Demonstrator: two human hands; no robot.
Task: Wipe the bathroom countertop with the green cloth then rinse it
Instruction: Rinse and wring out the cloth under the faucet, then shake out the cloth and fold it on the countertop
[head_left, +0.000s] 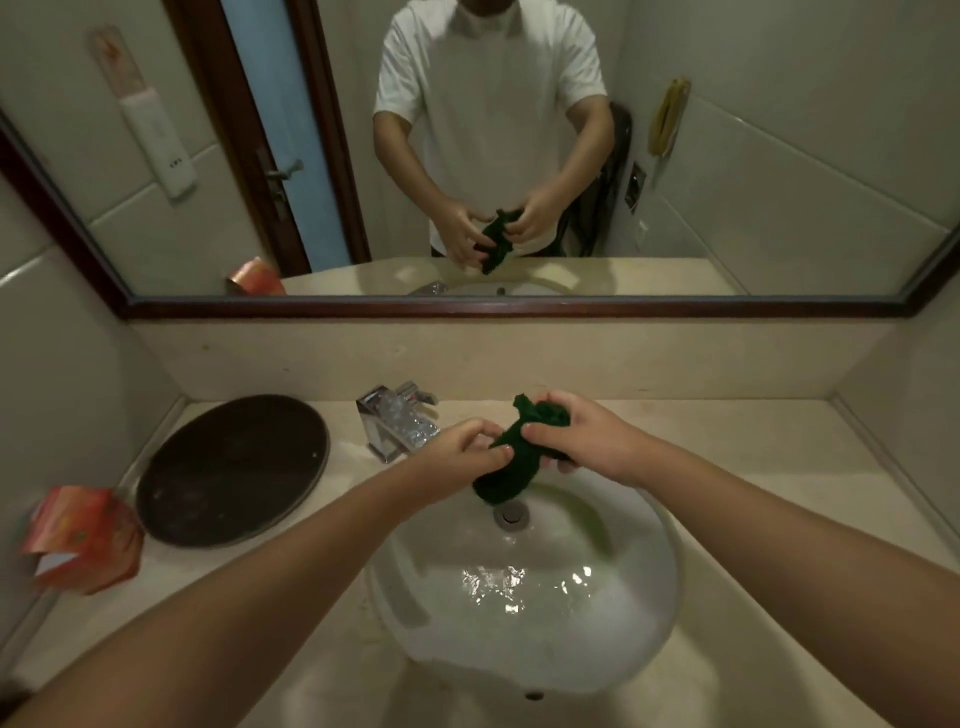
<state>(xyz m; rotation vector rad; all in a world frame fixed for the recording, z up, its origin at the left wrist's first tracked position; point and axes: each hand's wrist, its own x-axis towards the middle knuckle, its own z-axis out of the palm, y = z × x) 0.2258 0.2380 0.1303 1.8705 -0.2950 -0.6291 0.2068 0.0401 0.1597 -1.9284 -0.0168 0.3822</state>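
The green cloth (511, 457) is bunched into a dark, wet-looking roll above the far part of the white sink (644, 613). My left hand (465, 452) pinches its middle from the left. My right hand (576, 434) grips its upper end, fingers curled round it. The cloth's lower end hangs just over the drain (511, 515). Water lies in the sink's basin. The beige countertop (753, 467) surrounds the sink.
A chrome faucet (397, 423) stands left of my hands. A dark oval tray (231, 470) and an orange-red box (85, 538) sit on the left of the countertop. A mirror (208, 156) above the backsplash reflects a person holding the cloth.
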